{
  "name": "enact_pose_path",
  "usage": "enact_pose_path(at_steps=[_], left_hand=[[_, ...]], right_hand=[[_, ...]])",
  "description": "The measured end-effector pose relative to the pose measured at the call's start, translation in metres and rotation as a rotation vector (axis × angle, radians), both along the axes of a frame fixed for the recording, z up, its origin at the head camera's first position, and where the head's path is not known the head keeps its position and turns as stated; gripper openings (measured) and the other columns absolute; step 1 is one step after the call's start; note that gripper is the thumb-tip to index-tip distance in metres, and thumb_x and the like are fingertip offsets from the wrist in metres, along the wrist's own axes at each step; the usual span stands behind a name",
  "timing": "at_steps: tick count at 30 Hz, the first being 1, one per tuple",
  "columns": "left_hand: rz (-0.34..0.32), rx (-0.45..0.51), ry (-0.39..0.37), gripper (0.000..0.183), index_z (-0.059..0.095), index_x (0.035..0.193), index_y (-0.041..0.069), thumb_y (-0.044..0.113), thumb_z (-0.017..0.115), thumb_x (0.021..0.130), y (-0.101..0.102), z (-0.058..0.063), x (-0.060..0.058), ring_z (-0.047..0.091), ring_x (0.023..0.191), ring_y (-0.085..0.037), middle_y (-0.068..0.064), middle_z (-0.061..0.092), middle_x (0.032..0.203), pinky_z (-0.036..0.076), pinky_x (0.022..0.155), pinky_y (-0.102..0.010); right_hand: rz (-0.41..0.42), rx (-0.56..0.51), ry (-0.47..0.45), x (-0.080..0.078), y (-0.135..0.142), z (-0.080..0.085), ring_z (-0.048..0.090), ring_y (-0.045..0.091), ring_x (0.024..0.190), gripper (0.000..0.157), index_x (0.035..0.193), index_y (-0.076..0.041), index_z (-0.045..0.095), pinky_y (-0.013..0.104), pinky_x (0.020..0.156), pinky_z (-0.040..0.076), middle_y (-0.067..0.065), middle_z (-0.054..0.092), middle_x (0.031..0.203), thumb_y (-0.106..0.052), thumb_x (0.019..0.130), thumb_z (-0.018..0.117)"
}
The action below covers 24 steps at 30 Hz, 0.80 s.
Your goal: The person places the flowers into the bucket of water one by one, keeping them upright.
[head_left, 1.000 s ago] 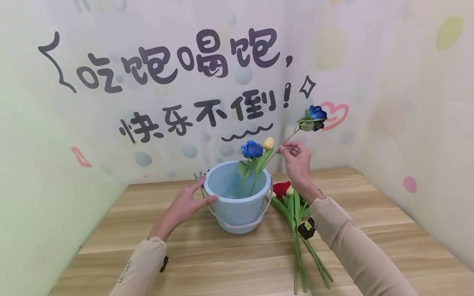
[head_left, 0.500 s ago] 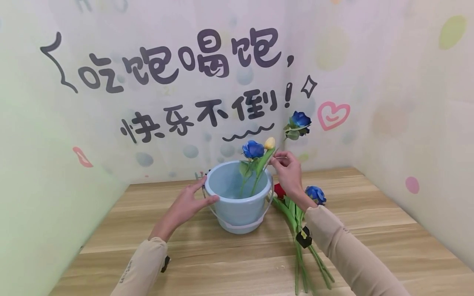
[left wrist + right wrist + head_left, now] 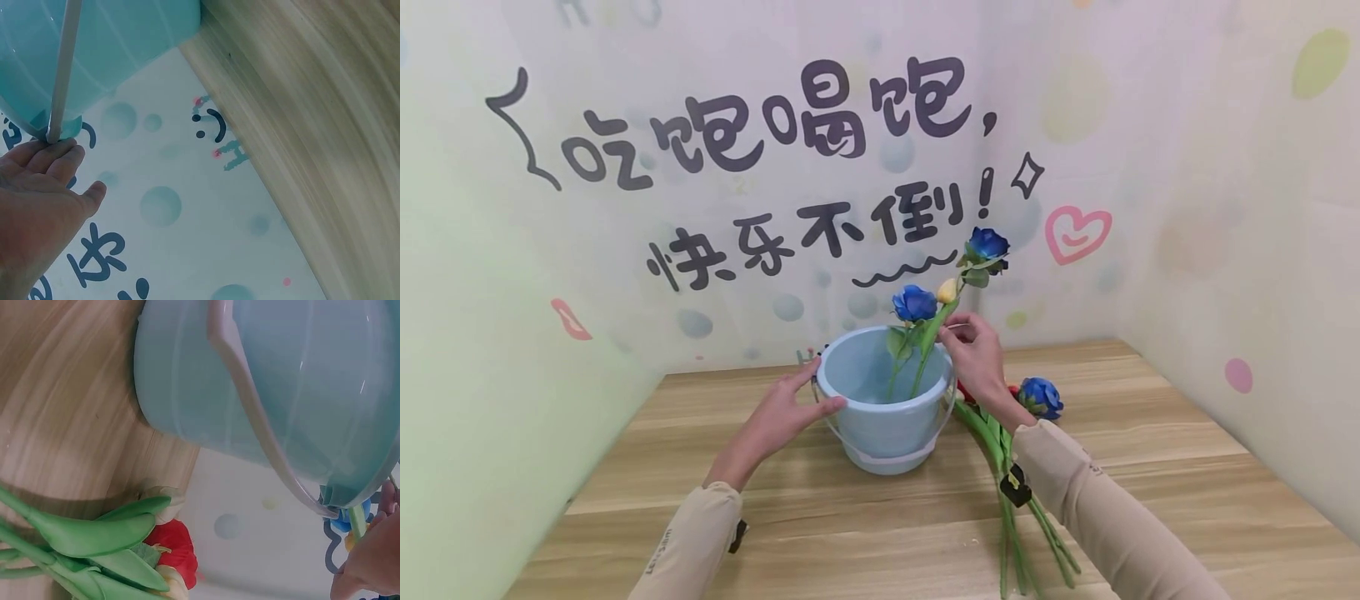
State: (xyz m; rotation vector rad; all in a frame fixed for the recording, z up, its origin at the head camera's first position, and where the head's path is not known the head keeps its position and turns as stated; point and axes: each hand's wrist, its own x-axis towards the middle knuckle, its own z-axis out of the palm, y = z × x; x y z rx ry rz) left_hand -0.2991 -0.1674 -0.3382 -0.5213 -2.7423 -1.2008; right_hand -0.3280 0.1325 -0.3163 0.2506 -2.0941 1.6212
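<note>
A light blue bucket (image 3: 883, 437) stands upright on the table in the head view. My left hand (image 3: 775, 421) rests against its left side, thumb at the rim and fingers spread along the outside. In the left wrist view, fingertips (image 3: 59, 153) touch the bucket near the handle's joint. At the right rim, my right hand (image 3: 977, 358) pinches the stem of a blue rose (image 3: 987, 245), bloom up and leaning right. The stem's lower part is hidden behind leaves. Another blue rose (image 3: 914, 303) and a yellow tulip (image 3: 947, 292) stand inside the bucket.
Right of the bucket lies a bunch of flowers on the wooden table (image 3: 820, 533), with another blue rose (image 3: 1040, 397), a red flower (image 3: 175, 550) and green stems (image 3: 1011, 525). The bucket's handle (image 3: 259, 419) hangs down its front. A printed wall (image 3: 760, 225) rises behind.
My right hand has moved left and slightly down toward the bucket's rim, bringing the held blue rose left and more upright. The left hand stays against the bucket.
</note>
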Motion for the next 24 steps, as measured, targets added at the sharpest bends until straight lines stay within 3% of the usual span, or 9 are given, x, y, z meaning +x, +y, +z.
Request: enact_pose_path(at_steps=[7, 17, 24], left_hand=[[0.002, -0.009, 0.003, 0.094, 0.035, 0.162, 0.011, 0.056, 0.076, 0.090, 0.0004, -0.0001, -0.0010, 0.028, 0.149, -0.049, -0.018, 0.034, 0.163, 0.028, 0.114, -0.071], [-0.006, 0.007, 0.006, 0.093, 0.036, 0.161, 0.010, 0.053, 0.077, 0.090, 0.0015, 0.0002, -0.0005, 0.030, 0.148, -0.047, -0.020, 0.035, 0.163, 0.028, 0.114, -0.069], [-0.004, 0.003, -0.005, 0.093, 0.035, 0.162, 0.013, 0.055, 0.076, 0.090, 0.0006, 0.0005, 0.0001, 0.029, 0.149, -0.048, -0.016, 0.033, 0.164, 0.028, 0.114, -0.071]], right_hand=[[0.024, 0.020, 0.018, 0.0018, -0.0040, -0.0006, 0.067, 0.046, 0.099, 0.014, 0.114, 0.005, 0.063, 0.023, 0.077, 0.051, 0.023, 0.072, 0.100, 0.000, 0.101, 0.063], [0.037, 0.067, -0.031, 0.0036, -0.0081, 0.0014, 0.067, 0.037, 0.098, 0.020, 0.121, 0.006, 0.061, 0.035, 0.083, 0.055, 0.022, 0.071, 0.106, -0.003, 0.102, 0.062], [0.032, 0.104, -0.018, 0.0036, -0.0101, 0.0011, 0.068, 0.037, 0.097, 0.019, 0.119, 0.006, 0.062, 0.039, 0.083, 0.056, 0.021, 0.071, 0.104, -0.003, 0.102, 0.063]])
